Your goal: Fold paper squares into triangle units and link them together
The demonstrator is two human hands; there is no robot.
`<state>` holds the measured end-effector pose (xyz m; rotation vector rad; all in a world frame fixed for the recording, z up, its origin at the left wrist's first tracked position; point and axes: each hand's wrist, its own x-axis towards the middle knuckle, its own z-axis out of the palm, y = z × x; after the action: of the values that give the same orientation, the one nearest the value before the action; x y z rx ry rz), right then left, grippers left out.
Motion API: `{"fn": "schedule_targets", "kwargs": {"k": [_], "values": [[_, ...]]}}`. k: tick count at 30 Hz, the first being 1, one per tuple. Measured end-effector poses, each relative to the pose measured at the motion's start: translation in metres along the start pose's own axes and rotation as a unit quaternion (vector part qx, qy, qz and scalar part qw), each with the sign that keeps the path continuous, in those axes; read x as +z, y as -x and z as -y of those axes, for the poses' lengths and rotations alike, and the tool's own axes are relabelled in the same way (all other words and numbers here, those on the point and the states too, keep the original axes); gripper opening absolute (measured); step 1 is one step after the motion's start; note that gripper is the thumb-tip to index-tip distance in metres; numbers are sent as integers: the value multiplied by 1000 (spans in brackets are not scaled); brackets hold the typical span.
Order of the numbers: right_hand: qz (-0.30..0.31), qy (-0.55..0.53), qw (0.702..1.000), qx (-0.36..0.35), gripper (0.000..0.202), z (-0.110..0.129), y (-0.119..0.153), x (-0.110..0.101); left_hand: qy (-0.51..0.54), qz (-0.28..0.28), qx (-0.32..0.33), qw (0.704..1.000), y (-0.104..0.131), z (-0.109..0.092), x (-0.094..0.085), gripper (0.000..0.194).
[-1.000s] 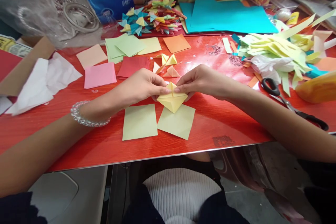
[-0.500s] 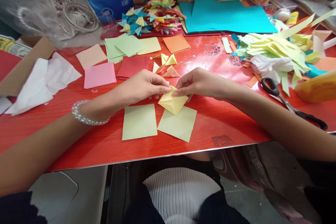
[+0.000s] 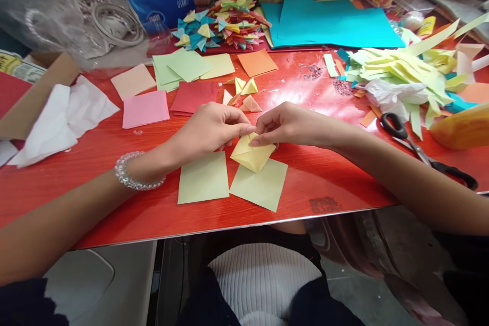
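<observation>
The folded paper (image 3: 252,157) is small and light yellow, a diamond shape with creases across its face. It is turned on a corner, the lower point toward the person and overlapping the upper part of a pale green square (image 3: 262,188) on the tabletop (image 3: 153,214). The left hand (image 3: 217,125) and right hand (image 3: 292,125) pinch its upper end, partly hiding it

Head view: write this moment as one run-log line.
left hand: pinching folded yellow paper | right hand: pinching it too | pale green squares: two, lying flat | scissors: right side, untouched
</observation>
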<state>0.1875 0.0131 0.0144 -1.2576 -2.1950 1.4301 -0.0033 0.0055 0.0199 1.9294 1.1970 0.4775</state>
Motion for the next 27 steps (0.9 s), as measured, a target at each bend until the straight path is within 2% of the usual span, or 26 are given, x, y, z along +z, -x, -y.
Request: {"fn": "schedule_targets", "kwargs": {"k": [4, 8, 11, 13, 15, 18, 22, 27], "values": [[-10, -16, 1000, -6, 24, 0, 0, -1, -36, -36, 40, 998, -1, 1, -1, 19], [-13, -84, 996, 4, 27, -6, -3, -7, -18, -77, 25, 997, -4, 4, -6, 18], [-64, -175, 982, -5, 36, -11, -6, -12, 86, -135, 6, 987, -8, 10, -9, 18], [-99, -236, 967, -18, 44, -14, -9, -15, 174, -171, 3, 970, -10, 14, -8, 19], [-109, -260, 959, -26, 44, -16, -10, -16, 236, -188, 2, 953, -11, 16, -7, 19], [-110, -242, 964, -23, 34, -17, -10, -14, 272, -178, -9, 946, -10, 14, -3, 18], [-135, -234, 963, -19, 23, -16, -10, -12, 266, -141, -20, 953, -7, 8, -1, 16], [-135, -232, 963, -31, 26, -12, -9, -11, 252, -100, -41, 962, -6, 5, 0, 14]]}}
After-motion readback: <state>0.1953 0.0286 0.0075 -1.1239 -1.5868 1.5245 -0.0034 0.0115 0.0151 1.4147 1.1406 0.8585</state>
